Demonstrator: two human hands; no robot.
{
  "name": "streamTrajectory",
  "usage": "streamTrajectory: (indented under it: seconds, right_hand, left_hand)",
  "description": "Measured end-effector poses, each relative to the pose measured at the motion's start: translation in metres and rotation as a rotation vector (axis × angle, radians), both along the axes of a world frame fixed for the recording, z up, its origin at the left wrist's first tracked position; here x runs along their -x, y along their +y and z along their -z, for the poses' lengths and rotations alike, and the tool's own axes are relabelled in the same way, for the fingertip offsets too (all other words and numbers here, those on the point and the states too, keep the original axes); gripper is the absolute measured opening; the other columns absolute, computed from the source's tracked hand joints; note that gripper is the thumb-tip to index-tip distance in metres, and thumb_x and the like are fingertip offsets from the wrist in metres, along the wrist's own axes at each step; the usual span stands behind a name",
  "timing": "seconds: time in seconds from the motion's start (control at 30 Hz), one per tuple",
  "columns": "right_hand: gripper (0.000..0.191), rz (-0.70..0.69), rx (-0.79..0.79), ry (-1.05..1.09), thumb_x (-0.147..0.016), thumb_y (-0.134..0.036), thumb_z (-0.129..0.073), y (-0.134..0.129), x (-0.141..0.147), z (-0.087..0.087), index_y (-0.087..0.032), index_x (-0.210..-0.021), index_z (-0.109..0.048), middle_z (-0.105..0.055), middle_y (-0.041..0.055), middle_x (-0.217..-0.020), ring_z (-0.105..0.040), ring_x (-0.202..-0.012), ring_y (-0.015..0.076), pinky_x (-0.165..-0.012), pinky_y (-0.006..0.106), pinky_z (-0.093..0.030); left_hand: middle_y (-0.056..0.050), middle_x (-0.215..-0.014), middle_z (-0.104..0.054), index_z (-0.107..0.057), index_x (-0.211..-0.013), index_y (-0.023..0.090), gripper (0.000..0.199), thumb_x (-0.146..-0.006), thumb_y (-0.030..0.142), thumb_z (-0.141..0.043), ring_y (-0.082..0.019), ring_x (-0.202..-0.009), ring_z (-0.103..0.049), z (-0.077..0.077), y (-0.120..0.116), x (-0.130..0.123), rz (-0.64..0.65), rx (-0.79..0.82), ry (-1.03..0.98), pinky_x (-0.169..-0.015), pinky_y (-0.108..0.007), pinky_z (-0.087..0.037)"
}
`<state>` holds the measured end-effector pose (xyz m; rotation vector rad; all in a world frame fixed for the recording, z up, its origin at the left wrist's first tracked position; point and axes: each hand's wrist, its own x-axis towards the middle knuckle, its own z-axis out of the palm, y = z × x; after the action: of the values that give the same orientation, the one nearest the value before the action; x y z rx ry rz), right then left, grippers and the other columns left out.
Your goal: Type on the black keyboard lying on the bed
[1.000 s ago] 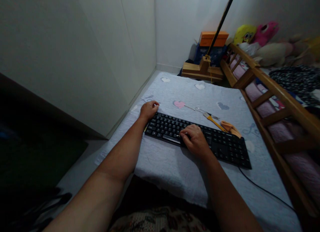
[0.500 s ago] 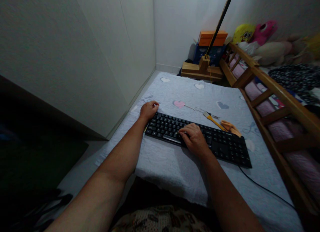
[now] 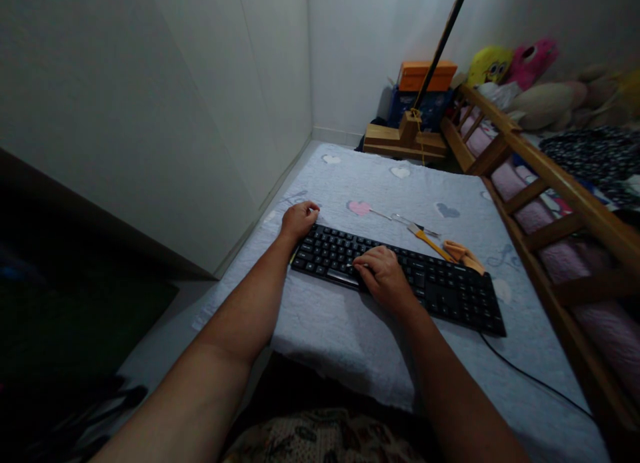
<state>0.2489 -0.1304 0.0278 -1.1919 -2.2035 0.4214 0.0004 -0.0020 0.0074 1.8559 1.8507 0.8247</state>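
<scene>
A black keyboard (image 3: 330, 250) lies at a slant on the cloth-covered table. At its far left corner is my left hand (image 3: 299, 220), fingers curled and closed against the keyboard's end. My right hand (image 3: 383, 273) is over the middle of the keys, its thumb and fingers pinched on a thin, white-tipped stick whose tip points at the keys; most of it is hidden. Beyond the keyboard lie a flat brush (image 3: 429, 241) with a yellow handle, a folded orange cloth (image 3: 464, 256), tweezers (image 3: 415, 224) and a thin white stick (image 3: 380, 214).
The keyboard's cable (image 3: 537, 382) runs off toward the near right. A wooden bed rail (image 3: 550, 176) borders the right side, and a pale cabinet (image 3: 220, 103) stands close on the left. At the back are a wooden stand (image 3: 385, 142) with a dark pole and an orange box (image 3: 425, 75).
My right hand has shifted very slightly left over the keys, still pinched. My left hand stays at the keyboard's corner, and the objects on the table lie as before.
</scene>
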Motion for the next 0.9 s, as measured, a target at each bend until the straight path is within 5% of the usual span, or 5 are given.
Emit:
streamTrajectory:
  seconds: [0.9]
  right_hand:
    - [0.017, 0.036, -0.031, -0.002, -0.094, -0.019, -0.056, -0.001, -0.006, -0.001, -0.021, -0.087, -0.071, -0.072, 0.0069, -0.088, -0.059, -0.091, 0.0235, -0.088, 0.041, -0.042]
  left_hand:
    - [-0.003, -0.077, -0.07, -0.076, -0.103, 0.017, 0.031, -0.085, 0.031, -0.054, -0.017, -0.072, -0.059, -0.002, -0.002, 0.0, 0.004, 0.009, -0.015, -0.071, -0.027, -0.044]
